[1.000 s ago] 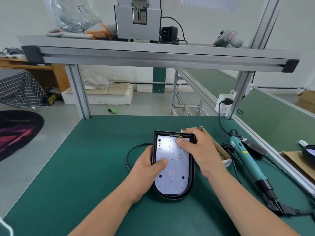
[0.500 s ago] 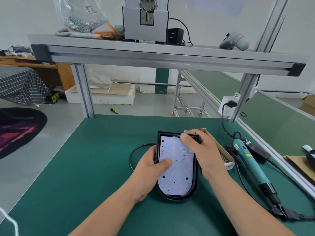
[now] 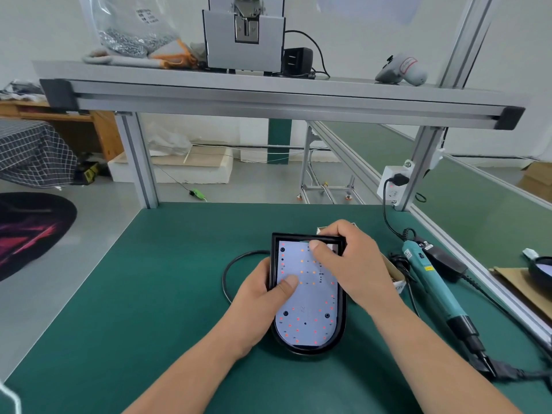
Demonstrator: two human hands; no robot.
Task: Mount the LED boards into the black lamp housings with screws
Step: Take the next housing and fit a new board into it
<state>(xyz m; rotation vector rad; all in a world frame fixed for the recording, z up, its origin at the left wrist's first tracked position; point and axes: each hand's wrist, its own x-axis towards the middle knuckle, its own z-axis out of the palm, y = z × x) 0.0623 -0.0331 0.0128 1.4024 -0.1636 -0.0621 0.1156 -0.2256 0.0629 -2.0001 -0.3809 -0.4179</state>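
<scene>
A black lamp housing (image 3: pixel 310 349) with a rounded near end lies on the green bench. A white LED board (image 3: pixel 307 312) dotted with red and orange LEDs sits inside it. My left hand (image 3: pixel 260 303) grips the housing's left wall, thumb pressing on the board. My right hand (image 3: pixel 352 264) curls over the housing's far right corner, thumb on the board's top edge. A black cable (image 3: pixel 230 270) loops out from the housing's left side.
A teal electric screwdriver (image 3: pixel 433 288) with a black cord lies to the right. A small cardboard box (image 3: pixel 394 273) of screws sits mostly hidden behind my right hand. An aluminium shelf (image 3: pixel 268 94) spans overhead. A dark round object (image 3: pixel 542 268) lies beyond the right rail.
The board's bright glare has gone and it lies flatter in the housing. My right hand has shifted over the far right corner. My left hand keeps its hold.
</scene>
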